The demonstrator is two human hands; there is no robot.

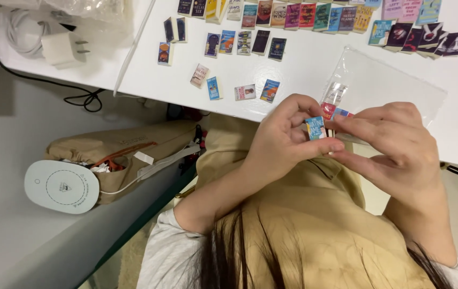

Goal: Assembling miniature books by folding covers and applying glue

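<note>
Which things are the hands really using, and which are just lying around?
In use:
left hand and right hand, pinching a tiny blue book
clear plastic bag just behind
rows of tiny books on the white table

Just lying about:
white charger plug
round white device
tan bag

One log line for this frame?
left hand: pinching tiny book | right hand: touching it | table: more tiny books, plastic bag

My left hand (285, 142) and right hand (400, 147) pinch a tiny blue paper book (315, 128) before the white table's (303, 75) near edge; rows of small paper books (293, 16) line its far edge.
</note>
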